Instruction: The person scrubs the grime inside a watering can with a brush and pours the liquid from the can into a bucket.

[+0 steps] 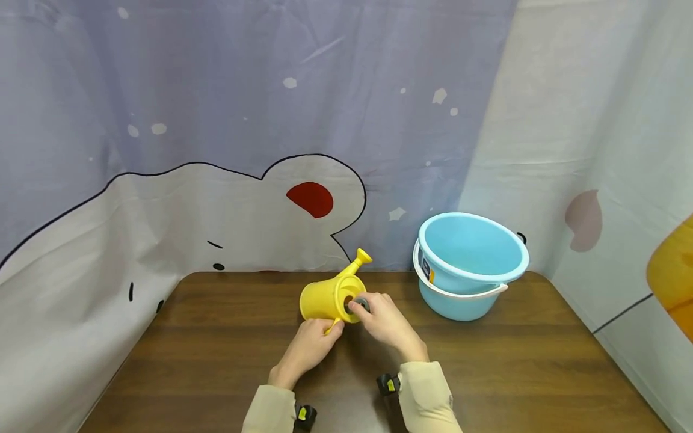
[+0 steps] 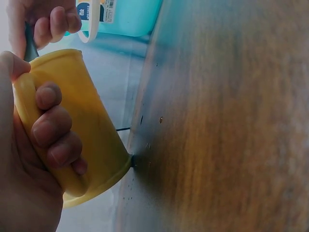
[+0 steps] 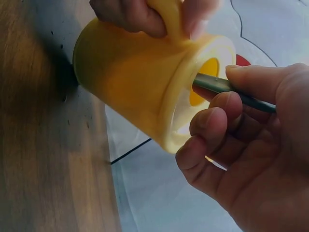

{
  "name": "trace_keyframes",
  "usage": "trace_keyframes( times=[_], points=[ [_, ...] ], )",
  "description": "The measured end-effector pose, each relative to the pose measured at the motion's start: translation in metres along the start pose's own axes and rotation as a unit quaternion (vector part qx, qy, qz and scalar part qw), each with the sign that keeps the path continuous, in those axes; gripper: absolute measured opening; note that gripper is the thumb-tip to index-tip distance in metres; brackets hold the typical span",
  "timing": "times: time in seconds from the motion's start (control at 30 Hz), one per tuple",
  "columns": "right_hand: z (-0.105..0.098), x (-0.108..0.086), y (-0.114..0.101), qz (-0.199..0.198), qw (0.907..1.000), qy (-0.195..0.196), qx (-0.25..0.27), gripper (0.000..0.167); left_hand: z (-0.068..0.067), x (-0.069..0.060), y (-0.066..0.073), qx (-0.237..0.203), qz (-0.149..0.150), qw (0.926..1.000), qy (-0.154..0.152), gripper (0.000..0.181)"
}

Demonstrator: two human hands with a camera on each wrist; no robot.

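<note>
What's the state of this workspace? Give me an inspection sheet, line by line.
Surface: brown wood-grain table.
Job's things: yellow watering can, tilted; dark grey-green object at its opening, full shape hidden.
Clutter: light blue bucket with a white handle, at the table's far right.
Left hand: grips the can's handle.
Right hand: pinches the grey-green object.
Cables: nothing seen.
Surroundings: printed fabric backdrop behind the table; black devices at both wrists.

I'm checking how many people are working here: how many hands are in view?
2: the left hand grips the handle of the yellow watering can; the right hand pinches a grey-green object at the can's opening. Neither hand is wholly hidden.
</note>
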State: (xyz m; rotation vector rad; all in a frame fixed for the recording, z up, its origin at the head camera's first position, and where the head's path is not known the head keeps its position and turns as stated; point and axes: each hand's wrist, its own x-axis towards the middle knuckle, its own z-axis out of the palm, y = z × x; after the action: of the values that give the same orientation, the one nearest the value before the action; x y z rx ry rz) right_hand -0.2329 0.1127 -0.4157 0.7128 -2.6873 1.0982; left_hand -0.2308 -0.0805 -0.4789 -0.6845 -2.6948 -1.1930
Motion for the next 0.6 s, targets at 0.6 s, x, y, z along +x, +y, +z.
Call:
trace_keyframes(
  times=[0.6],
  points=[
    [-0.027,-0.008,-0.012,-0.003,0.9998,0.004,0.019,0.015,-0.001,-0.001,0.000,-0.002,-0.005,1.0000,0.001,0.047]
  ],
)
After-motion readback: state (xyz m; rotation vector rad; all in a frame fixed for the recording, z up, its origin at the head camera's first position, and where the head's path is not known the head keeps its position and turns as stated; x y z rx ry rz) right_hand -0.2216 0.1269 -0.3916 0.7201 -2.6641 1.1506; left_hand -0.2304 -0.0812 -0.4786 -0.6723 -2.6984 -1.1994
